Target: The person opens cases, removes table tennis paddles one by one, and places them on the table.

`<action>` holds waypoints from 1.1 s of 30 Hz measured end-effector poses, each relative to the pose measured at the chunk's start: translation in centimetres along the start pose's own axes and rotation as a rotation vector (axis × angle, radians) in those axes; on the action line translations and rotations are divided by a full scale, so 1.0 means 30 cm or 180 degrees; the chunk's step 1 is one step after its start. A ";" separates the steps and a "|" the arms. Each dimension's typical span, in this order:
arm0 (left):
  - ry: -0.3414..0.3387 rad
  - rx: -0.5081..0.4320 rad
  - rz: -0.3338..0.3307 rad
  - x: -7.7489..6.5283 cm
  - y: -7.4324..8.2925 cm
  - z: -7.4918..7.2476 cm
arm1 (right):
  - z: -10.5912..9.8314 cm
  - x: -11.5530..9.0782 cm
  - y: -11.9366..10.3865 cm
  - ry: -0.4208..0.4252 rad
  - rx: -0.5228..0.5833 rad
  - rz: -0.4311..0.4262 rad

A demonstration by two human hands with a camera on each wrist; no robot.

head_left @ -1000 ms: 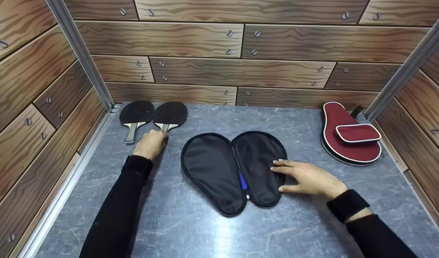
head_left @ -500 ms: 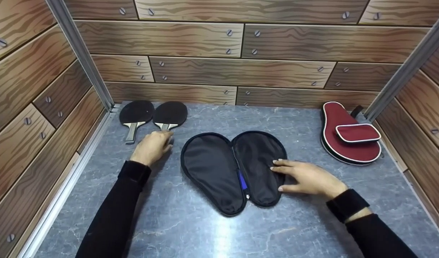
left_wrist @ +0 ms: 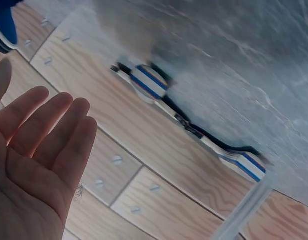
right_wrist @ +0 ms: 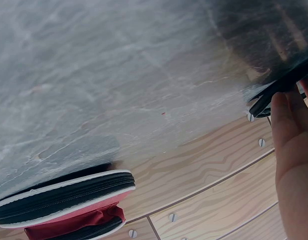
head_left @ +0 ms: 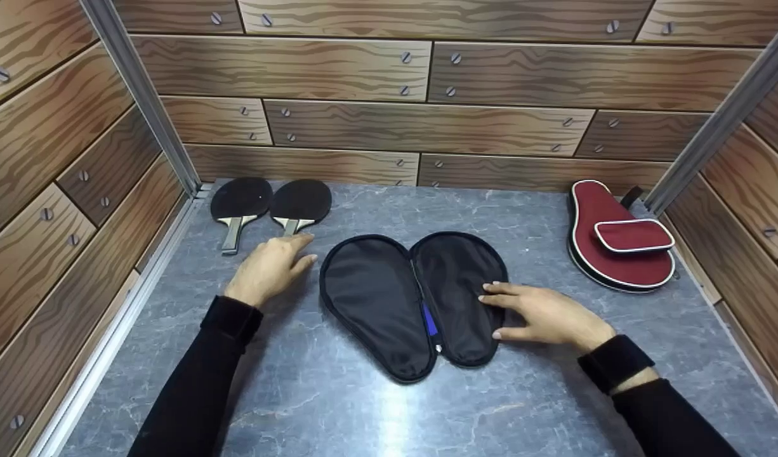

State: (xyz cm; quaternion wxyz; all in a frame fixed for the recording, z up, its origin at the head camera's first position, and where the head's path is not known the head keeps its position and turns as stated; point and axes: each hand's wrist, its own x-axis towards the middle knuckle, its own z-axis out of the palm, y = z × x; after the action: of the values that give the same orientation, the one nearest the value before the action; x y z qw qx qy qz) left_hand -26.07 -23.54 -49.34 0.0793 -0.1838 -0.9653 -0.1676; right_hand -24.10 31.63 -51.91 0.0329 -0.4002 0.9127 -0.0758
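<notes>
An unzipped black-lined paddle case [head_left: 376, 298] lies spread flat in the middle of the table, with a blue strip at its fold. My right hand [head_left: 554, 317] rests its fingertips on the right flap; in the right wrist view, thumb and fingers are at the case's edge [right_wrist: 278, 89]. Two table tennis paddles lie black side up at the back left: the left paddle [head_left: 242, 198] and the right paddle [head_left: 301, 200]. My left hand [head_left: 262, 270], fingers extended and holding nothing, is just in front of the right paddle's handle. Both striped handle ends [left_wrist: 149, 82] show in the left wrist view.
A zipped red paddle case [head_left: 624, 247] with white piping and a small front pocket lies at the back right. The grey marbled table [head_left: 389, 419] is enclosed by wood-patterned walls [head_left: 427, 76] at the back and both sides, with metal corner posts.
My left hand has let go of the right paddle's handle and drawn slightly back toward me, its fingers spreading. Right hand, paddles and cases have stayed put.
</notes>
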 end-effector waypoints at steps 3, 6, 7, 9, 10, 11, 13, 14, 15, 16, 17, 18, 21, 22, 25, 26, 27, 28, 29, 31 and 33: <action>-0.0024 -0.0016 0.0009 -0.008 0.028 0.004 | 0.000 0.000 0.001 0.0002 -0.0009 -0.0004; -0.0049 -0.0044 0.0046 -0.015 0.055 0.011 | 0.001 0.000 0.001 0.0007 -0.0005 -0.0012; -0.0056 -0.0049 0.0062 -0.017 0.063 0.013 | 0.001 0.000 0.001 0.0010 -0.0004 -0.0012; -0.0054 -0.0057 0.0118 -0.020 0.077 0.018 | 0.000 0.000 0.001 0.0014 -0.0003 -0.0016; -0.0045 -0.0052 0.0146 -0.021 0.082 0.021 | -0.001 0.000 0.000 0.0015 0.0001 -0.0015; -0.0042 -0.0046 0.0172 -0.023 0.088 0.024 | -0.001 0.000 0.000 0.0013 0.0003 -0.0014; -0.0040 -0.0037 0.0203 -0.025 0.097 0.029 | -0.002 -0.001 0.000 0.0008 0.0011 -0.0013; -0.0042 -0.0033 0.0216 -0.025 0.101 0.032 | -0.002 -0.001 0.000 0.0004 0.0010 -0.0011; -0.0043 -0.0027 0.0227 -0.026 0.105 0.034 | -0.002 -0.001 -0.001 0.0000 0.0012 -0.0008; -0.0056 -0.0030 0.0228 -0.026 0.108 0.036 | -0.002 -0.001 -0.001 -0.0007 0.0011 -0.0003; -0.0059 -0.0033 0.0236 -0.026 0.111 0.038 | -0.002 -0.002 -0.001 -0.0011 0.0010 0.0005; -0.0063 -0.0038 0.0240 -0.026 0.114 0.039 | -0.002 -0.002 -0.002 -0.0015 0.0008 0.0007; -0.0064 -0.0044 0.0264 -0.027 0.119 0.041 | 0.000 -0.002 -0.001 -0.0015 0.0003 0.0016; -0.0060 -0.0047 0.0269 -0.027 0.120 0.040 | 0.001 -0.002 -0.001 -0.0012 0.0000 0.0015; -0.0066 -0.0077 0.0278 -0.027 0.124 0.037 | 0.002 -0.001 0.000 -0.0004 0.0004 0.0010; -0.0071 -0.0088 0.0277 -0.027 0.126 0.035 | 0.002 -0.001 0.001 -0.0006 0.0009 0.0011; -0.0074 -0.0097 0.0274 -0.026 0.127 0.034 | 0.002 -0.001 0.001 -0.0008 0.0012 0.0015; -0.0081 -0.0110 0.0271 -0.025 0.129 0.033 | 0.002 0.000 0.001 -0.0010 0.0014 0.0015; -0.0084 -0.0119 0.0273 -0.025 0.132 0.030 | 0.002 0.000 0.001 -0.0016 0.0023 0.0022; -0.0088 -0.0127 0.0265 -0.024 0.138 0.025 | 0.001 0.000 0.001 -0.0021 0.0029 0.0029; -0.0075 -0.0142 0.0258 -0.021 0.144 0.020 | 0.000 0.000 0.000 -0.0018 0.0026 0.0023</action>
State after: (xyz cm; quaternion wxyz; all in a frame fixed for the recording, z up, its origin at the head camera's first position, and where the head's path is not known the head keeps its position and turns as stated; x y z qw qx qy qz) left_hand -23.89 -19.77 -48.76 0.0706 -0.2265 -0.9540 -0.1835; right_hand -24.11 31.63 -51.93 0.0374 -0.3970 0.9137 -0.0782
